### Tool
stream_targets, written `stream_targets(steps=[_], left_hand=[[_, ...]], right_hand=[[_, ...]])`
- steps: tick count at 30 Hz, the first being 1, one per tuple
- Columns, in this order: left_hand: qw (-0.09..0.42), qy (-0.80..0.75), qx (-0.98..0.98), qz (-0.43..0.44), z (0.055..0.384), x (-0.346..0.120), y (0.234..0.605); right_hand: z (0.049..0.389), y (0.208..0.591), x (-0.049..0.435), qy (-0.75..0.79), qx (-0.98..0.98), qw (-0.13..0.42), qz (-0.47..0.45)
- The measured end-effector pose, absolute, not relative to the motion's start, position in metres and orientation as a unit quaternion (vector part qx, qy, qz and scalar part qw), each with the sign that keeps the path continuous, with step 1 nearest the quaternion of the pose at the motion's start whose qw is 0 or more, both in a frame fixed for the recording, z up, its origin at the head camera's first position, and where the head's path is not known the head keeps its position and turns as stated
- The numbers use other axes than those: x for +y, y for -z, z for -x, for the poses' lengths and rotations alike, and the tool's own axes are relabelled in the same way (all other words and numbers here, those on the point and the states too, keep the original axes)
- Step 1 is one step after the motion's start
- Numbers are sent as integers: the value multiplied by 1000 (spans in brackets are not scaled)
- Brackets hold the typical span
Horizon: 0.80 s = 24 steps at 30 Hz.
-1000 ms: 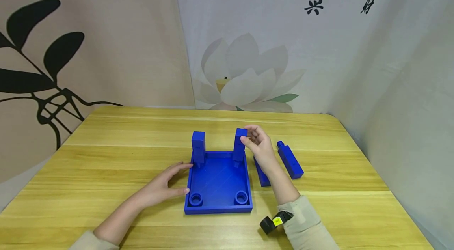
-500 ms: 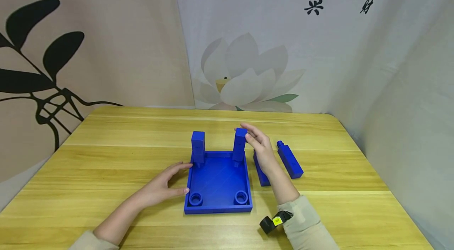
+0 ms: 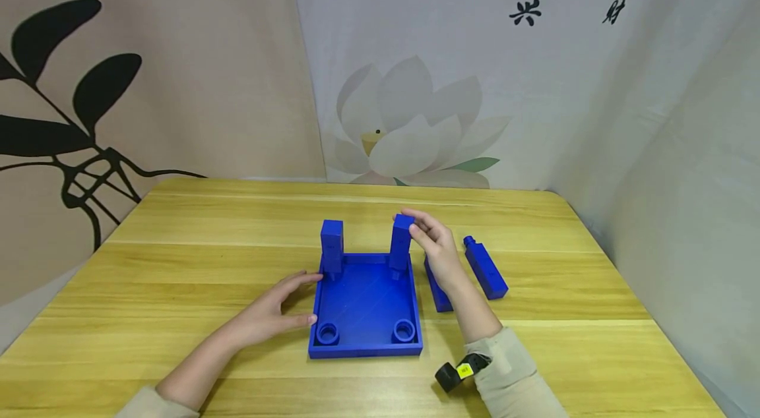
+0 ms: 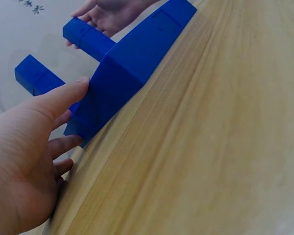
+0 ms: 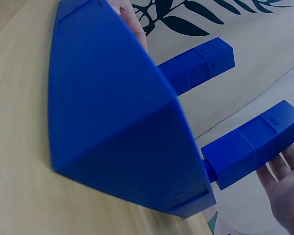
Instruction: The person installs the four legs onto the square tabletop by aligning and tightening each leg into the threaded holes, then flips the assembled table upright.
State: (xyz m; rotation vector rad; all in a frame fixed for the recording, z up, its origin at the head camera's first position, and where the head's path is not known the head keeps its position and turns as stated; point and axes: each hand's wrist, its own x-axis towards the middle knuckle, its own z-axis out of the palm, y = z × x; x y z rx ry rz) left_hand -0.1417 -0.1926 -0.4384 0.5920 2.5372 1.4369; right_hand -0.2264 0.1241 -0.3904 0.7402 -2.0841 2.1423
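A blue square tray-like base (image 3: 365, 302) lies on the table, round sockets at its two near corners. From its far corners stand two blue square posts. My right hand (image 3: 438, 248) pinches the top of the far-right post (image 3: 400, 243) between thumb and fingers; in the right wrist view a narrow neck shows between this post (image 5: 257, 144) and the base. The far-left post (image 3: 332, 245) stands untouched. My left hand (image 3: 270, 312) rests thumb and fingertips against the base's left wall, with a gap between thumb and fingers.
Right of the base lie two more blue posts: one (image 3: 438, 289) partly behind my right forearm, the other (image 3: 487, 268) with its threaded end pointing away. A black wrist camera (image 3: 454, 373) sits at my right cuff. Printed cloth (image 3: 237, 75) hangs behind the wooden table (image 3: 208, 240).
My right thumb has shifted from the post's front face to its right edge, and the fingers have moved round behind its top. The left hand and the base have stayed put.
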Motion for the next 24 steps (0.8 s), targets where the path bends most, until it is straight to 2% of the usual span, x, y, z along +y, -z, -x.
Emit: stream_targets(steps=[9,17,24], left_hand=[[74,-474,854,-201,142,-193,440],[76,-477,852,-202,142,-193,441],[80,-477,853,-198,141,-193,440]], right_hand=[[225,389,123,-698,-680,39,-221],[209,368,119,-683,-697,43,-212],[226,388,122,-694,-693,42,-192]])
